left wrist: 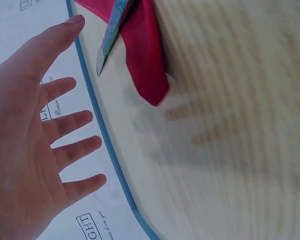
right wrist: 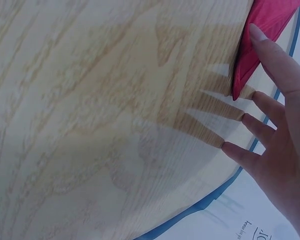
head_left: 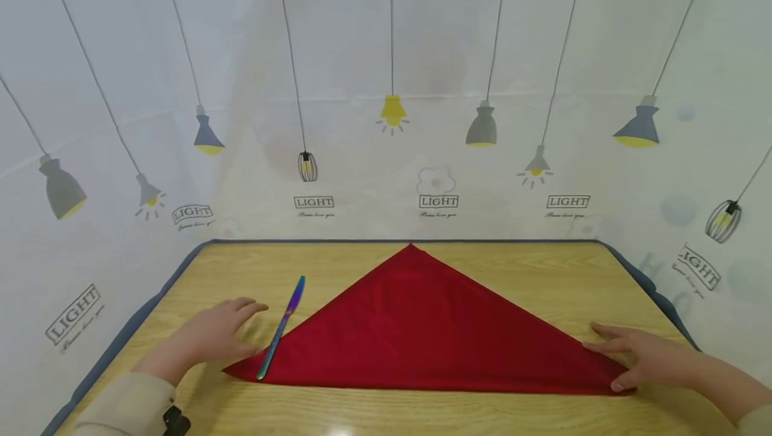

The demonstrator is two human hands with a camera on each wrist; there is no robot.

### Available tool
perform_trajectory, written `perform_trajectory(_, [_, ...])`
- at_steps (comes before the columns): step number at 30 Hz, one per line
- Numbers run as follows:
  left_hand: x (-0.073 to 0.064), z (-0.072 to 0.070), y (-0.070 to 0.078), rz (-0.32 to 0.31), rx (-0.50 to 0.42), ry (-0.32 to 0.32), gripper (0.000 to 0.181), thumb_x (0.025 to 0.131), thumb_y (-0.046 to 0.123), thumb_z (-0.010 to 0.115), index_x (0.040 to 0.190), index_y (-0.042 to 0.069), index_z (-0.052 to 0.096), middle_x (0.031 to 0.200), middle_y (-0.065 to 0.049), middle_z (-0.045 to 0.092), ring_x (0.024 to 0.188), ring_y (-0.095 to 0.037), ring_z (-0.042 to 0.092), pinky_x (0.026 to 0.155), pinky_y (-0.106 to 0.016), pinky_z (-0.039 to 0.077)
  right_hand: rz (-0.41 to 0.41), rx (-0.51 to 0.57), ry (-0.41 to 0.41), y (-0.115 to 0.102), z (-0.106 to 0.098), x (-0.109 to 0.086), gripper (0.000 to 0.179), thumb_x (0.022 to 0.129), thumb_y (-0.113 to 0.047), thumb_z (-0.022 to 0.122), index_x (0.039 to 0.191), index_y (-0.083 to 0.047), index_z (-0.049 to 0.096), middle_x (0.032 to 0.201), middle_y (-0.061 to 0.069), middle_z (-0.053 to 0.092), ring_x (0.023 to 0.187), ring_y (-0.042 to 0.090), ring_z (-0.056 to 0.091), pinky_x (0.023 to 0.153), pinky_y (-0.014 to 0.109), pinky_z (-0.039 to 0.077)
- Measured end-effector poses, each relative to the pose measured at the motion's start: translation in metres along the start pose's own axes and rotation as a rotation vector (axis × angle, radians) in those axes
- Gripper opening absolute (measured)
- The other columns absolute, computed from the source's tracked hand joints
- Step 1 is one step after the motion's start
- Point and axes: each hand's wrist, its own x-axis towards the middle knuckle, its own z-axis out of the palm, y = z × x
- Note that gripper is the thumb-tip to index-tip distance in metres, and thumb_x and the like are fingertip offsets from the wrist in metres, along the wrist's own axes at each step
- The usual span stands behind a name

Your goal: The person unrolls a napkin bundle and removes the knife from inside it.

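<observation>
red cloth (head_left: 416,329), folded in a triangle, lay on the wooden table (head_left: 519,268), the right hand (head_left: 639,355) flat on its right corner, the left hand (head_left: 217,335) spread beside its left corner, where a knife (head_left: 281,325) might be knocked off.

Wooden table (head_left: 512,268), red cloth (head_left: 422,329) spread on it, knife (head_left: 282,325) beside.

The table shows a pale wood grain with a dark blue edge running round it. Lying flat on the top is the red cloth, folded into a wide triangle, its apex pointing at the far edge and its long side facing the near edge. The knife, with an iridescent sheen, lies slantwise on the wood at the cloth's left corner, its near end resting over the cloth. In the right wrist view the cloth's corner (right wrist: 262,35) lies close to the table's edge.
</observation>
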Motion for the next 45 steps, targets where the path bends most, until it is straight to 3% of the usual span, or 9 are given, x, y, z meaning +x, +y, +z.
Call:
perform_trajectory(4, [0.016,0.001,0.002,-0.006,-0.007,-0.008,0.077,0.077,0.053,0.076,0.136,0.009,0.054,0.121,-0.012,0.056,0.108,-0.034,0.056,0.089,-0.053,0.048,0.009,-0.005,-0.007,-0.003,-0.002,0.001,0.065,0.080,-0.048,0.073,0.135,-0.015,0.060,0.137,0.039,0.040,0.118,0.061,0.037,0.089,0.033,0.047])
perform_trajectory(8, [0.031,0.003,0.005,-0.019,-0.037,-0.036,0.084,0.074,0.056,0.078,0.139,0.009,0.051,0.122,-0.015,0.055,0.106,-0.034,0.058,0.089,-0.053,0.048,0.021,-0.002,-0.008,-0.003,-0.004,0.000,0.064,0.080,-0.046,0.074,0.135,-0.015,0.060,0.138,0.038,0.040,0.119,0.061,0.036,0.090,0.037,0.046])
perform_trajectory(12, [0.044,0.006,0.008,-0.059,-0.133,-0.080,0.087,0.074,0.054,0.079,0.141,0.010,0.048,0.125,-0.017,0.054,0.109,-0.034,0.058,0.089,-0.053,0.048,0.007,-0.003,0.007,-0.002,-0.002,0.001,0.065,0.079,-0.047,0.074,0.134,-0.014,0.061,0.137,0.039,0.041,0.118,0.061,0.037,0.090,0.033,0.046])
perform_trajectory(17, [0.058,0.010,0.009,-0.068,-0.231,-0.116,0.089,0.071,0.043,0.085,0.141,0.006,0.045,0.117,-0.017,0.057,0.104,-0.032,0.059,0.087,-0.051,0.048,0.023,0.022,-0.004,0.000,0.001,0.001,0.065,0.078,-0.045,0.075,0.134,-0.015,0.061,0.138,0.039,0.040,0.119,0.062,0.035,0.091,0.035,0.045])
perform_trajectory(21, [0.068,0.012,0.008,-0.059,-0.235,-0.143,0.088,0.069,0.032,0.089,0.139,0.004,0.045,0.104,-0.013,0.061,0.096,-0.031,0.060,0.086,-0.051,0.049,0.025,0.019,-0.006,0.000,0.001,0.002,0.065,0.078,-0.044,0.076,0.134,-0.014,0.061,0.138,0.038,0.040,0.120,0.062,0.035,0.091,0.038,0.046])
perform_trajectory(28, [0.073,0.014,0.005,-0.056,-0.227,-0.182,0.083,0.066,0.022,0.091,0.135,0.006,0.048,0.094,-0.006,0.062,0.088,-0.025,0.060,0.083,-0.048,0.050,0.013,0.039,-0.011,-0.001,0.002,0.002,0.066,0.079,-0.045,0.075,0.135,-0.013,0.060,0.138,0.040,0.039,0.118,0.063,0.034,0.091,0.032,0.045])
perform_trajectory(36, [0.073,0.010,0.001,-0.065,-0.273,-0.234,0.086,0.067,0.022,0.091,0.137,0.005,0.045,0.100,-0.008,0.064,0.094,-0.030,0.062,0.087,-0.050,0.050,0.016,0.030,-0.003,-0.003,0.000,0.001,0.066,0.079,-0.045,0.075,0.134,-0.013,0.061,0.138,0.039,0.039,0.118,0.062,0.035,0.091,0.033,0.046])
perform_trajectory(45, [0.076,0.017,-0.003,-0.076,-0.365,-0.206,0.085,0.065,0.014,0.091,0.136,0.006,0.045,0.097,-0.009,0.063,0.091,-0.025,0.062,0.083,-0.045,0.052,0.031,0.046,-0.001,-0.002,0.001,0.001,0.065,0.078,-0.044,0.076,0.134,-0.013,0.061,0.138,0.040,0.039,0.119,0.062,0.034,0.091,0.033,0.045])
